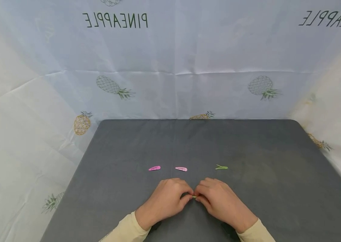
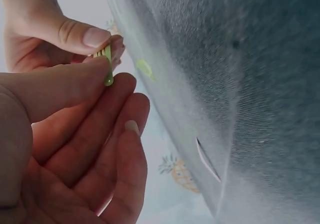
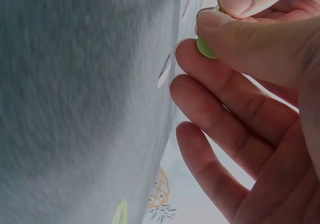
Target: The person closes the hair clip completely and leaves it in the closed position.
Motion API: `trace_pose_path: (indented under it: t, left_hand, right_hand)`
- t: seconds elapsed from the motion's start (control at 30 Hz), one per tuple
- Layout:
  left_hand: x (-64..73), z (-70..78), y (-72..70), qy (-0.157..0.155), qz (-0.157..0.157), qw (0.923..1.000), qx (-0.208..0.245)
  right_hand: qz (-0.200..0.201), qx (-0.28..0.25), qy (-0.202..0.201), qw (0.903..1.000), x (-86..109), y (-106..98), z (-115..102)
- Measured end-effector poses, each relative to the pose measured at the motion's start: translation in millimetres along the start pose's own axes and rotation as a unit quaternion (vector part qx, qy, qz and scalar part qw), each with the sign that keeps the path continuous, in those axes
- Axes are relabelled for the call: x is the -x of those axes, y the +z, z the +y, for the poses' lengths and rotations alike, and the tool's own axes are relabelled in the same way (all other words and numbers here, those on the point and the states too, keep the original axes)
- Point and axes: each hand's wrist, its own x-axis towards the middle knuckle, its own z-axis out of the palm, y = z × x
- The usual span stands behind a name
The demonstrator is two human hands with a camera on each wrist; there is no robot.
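A green snap hair clip is held between both hands near the front of the table. My left hand pinches one end between thumb and fingers, and my right hand pinches the other. In the left wrist view, one green tip of the hair clip shows past the left thumb. A rounded green end of the hair clip pokes out from under the right thumb in the right wrist view. Fingertips hide most of the clip.
Beyond the hands lie a bright pink hair clip, a pale pink hair clip and another green hair clip that looks bent open. They rest on a dark grey table. A pineapple-print cloth hangs behind it.
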Motion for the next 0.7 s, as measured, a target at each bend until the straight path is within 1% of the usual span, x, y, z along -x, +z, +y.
trace_pose_path:
  t: [0.17,0.27,0.37,0.5,0.6,0.7]
  left_hand:
    - [-15.9,-4.0,0.0,0.011,0.0,0.9998,-0.019]
    - [-28.5,-7.8,0.0,0.007,-0.012,0.9997,-0.018]
    - [-42.2,-13.5,0.4,-0.004,-0.026,0.9996,-0.005]
    - [-59.0,-21.6,3.7,-0.025,-0.043,0.9986,0.015]
    - [-69.1,-26.2,8.0,-0.036,-0.05,0.998,0.017]
    - [-77.1,-29.6,12.3,-0.042,-0.057,0.9974,0.016]
  right_hand:
    - [0.01,0.008,-0.009,0.9999,-5.5,-7,11]
    - [0.012,0.011,0.001,0.9999,-6.1,-12,21]
    - [0.01,0.032,0.025,0.9991,-6.5,-18,34]
    - [0.006,0.07,0.074,0.9948,-7.7,-26,54]
    - [0.006,0.086,0.108,0.9904,-7.5,-30,66]
    - [0.007,0.091,0.129,0.9874,-5.6,-31,78]
